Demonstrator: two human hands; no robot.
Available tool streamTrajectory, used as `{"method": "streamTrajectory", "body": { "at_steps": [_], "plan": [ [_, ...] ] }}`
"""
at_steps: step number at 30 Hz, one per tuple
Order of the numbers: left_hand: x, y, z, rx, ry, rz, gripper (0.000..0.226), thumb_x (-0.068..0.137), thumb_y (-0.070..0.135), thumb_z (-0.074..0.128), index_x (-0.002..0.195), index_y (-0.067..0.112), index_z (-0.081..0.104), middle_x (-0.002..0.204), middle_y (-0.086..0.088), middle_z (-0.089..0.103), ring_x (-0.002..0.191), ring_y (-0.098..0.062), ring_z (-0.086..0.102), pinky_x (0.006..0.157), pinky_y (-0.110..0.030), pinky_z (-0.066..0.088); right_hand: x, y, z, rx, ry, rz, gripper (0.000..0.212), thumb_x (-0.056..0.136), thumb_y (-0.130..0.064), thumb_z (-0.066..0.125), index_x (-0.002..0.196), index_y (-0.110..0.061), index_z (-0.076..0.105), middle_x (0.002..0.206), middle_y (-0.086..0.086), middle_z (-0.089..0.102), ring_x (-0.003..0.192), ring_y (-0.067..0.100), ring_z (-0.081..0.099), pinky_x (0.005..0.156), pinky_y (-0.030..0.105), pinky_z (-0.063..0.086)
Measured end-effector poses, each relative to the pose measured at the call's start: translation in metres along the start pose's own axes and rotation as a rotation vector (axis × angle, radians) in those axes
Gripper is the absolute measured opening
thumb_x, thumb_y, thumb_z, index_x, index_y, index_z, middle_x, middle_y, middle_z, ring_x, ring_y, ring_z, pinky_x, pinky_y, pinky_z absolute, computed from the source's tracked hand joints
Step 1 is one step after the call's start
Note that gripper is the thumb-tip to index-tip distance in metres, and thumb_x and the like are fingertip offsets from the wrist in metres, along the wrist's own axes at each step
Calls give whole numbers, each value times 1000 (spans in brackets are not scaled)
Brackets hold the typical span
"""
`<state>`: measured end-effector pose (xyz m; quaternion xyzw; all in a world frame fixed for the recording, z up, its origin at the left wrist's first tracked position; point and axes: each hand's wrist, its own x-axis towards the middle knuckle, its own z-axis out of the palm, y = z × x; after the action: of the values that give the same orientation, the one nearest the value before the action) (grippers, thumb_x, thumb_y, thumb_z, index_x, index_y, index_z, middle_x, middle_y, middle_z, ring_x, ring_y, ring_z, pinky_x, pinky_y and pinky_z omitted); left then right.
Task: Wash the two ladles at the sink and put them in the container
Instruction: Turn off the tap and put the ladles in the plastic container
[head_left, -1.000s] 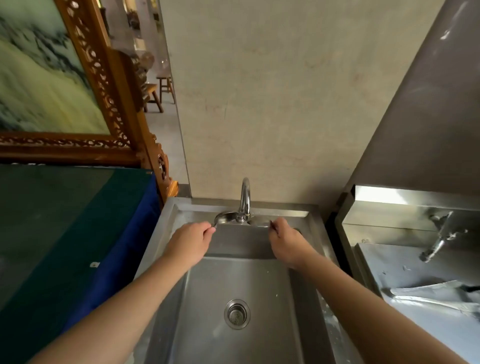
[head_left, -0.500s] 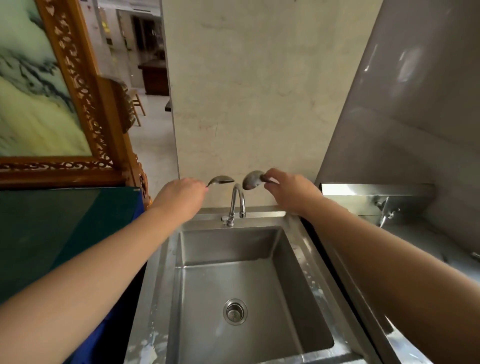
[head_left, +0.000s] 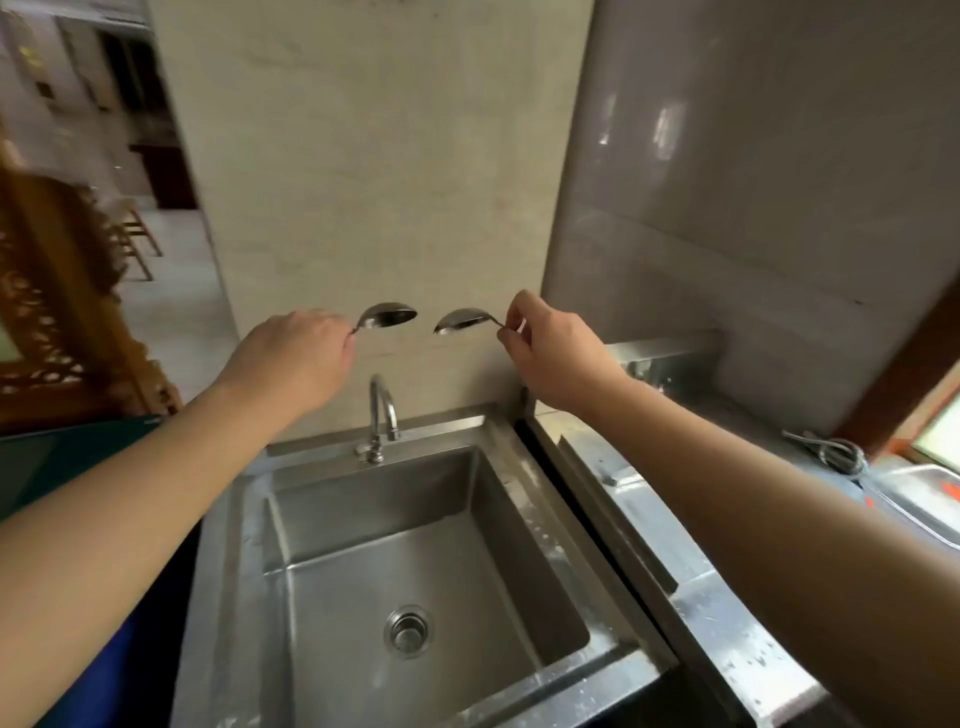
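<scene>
I hold two small steel ladles in the air above the tap (head_left: 383, 410). My left hand (head_left: 296, 356) is closed around the handle of the left ladle (head_left: 389, 315), whose bowl points right. My right hand (head_left: 550, 348) pinches the thin handle of the right ladle (head_left: 461, 320), bowl pointing left. The two bowls hang side by side, a small gap between them, in front of the beige wall. Below is the steel sink (head_left: 249, 519) with its drain (head_left: 409, 630); no water runs from the tap. Both handles are mostly hidden in my hands.
A steel counter (head_left: 727, 613) runs along the right of the sink, with a metal tray (head_left: 924, 493) and a coiled wire object (head_left: 836, 453) at its far end. A dark green surface (head_left: 62, 457) and carved wooden frame (head_left: 47, 322) stand on the left.
Both hands have risen from the sink's back ledge, lifting the ladles above the tap. The view has tilted up and shifted right.
</scene>
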<state>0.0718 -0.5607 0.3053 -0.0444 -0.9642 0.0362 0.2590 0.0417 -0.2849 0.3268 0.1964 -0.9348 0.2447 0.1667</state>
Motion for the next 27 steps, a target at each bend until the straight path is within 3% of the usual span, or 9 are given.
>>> {"method": "streamTrajectory", "body": {
  "at_steps": [3,5,7,9,12,17,22,27],
  "plan": [
    [15,41,14,-167,-36,-9,33,99,25,46,69,18,58,57,0,55,49,-19,51,45,-27,33,-21,44,-19,81,-3,131,13,99,-32,58,96,-20,59,85,1,69,67,18,61,57,32,48],
    [25,74,23,-331,-127,-40,34,98,29,48,69,19,62,60,0,63,49,-21,58,46,-30,42,-37,77,-32,181,13,241,15,96,-32,63,90,-19,62,75,-5,65,60,12,56,53,29,44],
    [35,116,34,-560,-246,-100,30,98,31,51,77,21,70,71,5,72,50,-17,67,50,-31,53,-55,115,-48,344,37,372,16,94,-30,68,90,-15,66,69,-3,63,56,15,58,51,32,53],
    [44,168,46,-817,-347,-199,23,97,26,57,82,22,74,76,5,74,44,-11,66,44,-26,53,-78,159,-64,520,84,498,15,92,-25,72,88,-11,68,68,2,60,53,16,59,44,29,55],
    [50,247,63,-1121,-531,-371,20,97,16,56,88,11,74,81,-9,72,43,-15,60,46,-30,55,-115,230,-87,799,153,682,14,91,-18,74,82,-10,67,66,4,57,45,15,56,43,26,53],
    [58,390,85,-1212,-734,-432,17,94,10,59,95,5,75,73,-9,60,47,-16,58,43,-28,53,-190,364,-136,1125,235,970,8,96,-8,66,88,-7,65,74,12,53,49,18,55,47,27,56],
    [77,548,104,-1180,-846,-427,11,89,0,63,96,5,70,63,-15,65,46,-16,63,41,-24,52,-284,484,-191,1246,337,1207,4,95,-4,58,94,-3,62,70,9,46,51,16,51,45,27,57],
    [104,681,126,-1168,-904,-367,12,88,-2,62,90,2,73,71,-20,65,53,-22,62,51,-30,55,-373,549,-233,1306,389,1348,21,95,-4,59,78,-2,72,54,6,57,58,18,57,45,28,59]
  ]
}}
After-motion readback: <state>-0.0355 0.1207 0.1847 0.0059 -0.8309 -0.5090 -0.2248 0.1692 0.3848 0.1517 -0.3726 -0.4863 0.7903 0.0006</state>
